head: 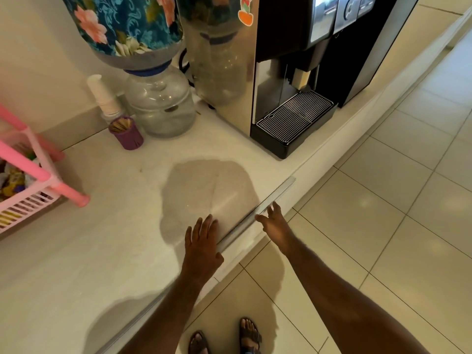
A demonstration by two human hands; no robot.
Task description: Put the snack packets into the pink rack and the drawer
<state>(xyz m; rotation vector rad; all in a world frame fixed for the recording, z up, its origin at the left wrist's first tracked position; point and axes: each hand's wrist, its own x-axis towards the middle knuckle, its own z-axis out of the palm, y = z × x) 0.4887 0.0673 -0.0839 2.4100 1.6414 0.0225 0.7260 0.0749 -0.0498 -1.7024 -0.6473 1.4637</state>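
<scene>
Drawer handle (258,213) touched by right hand (274,223), fingers spread; left hand (203,241) flat on counter (102,251), holding nothing.

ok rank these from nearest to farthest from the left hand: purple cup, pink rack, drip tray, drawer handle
From the left hand:
1. Drawer handle, right beside it at the counter edge.
2. Purple cup, back left.
3. Drip tray, back right; pink rack, far left: too close to call.
</scene>
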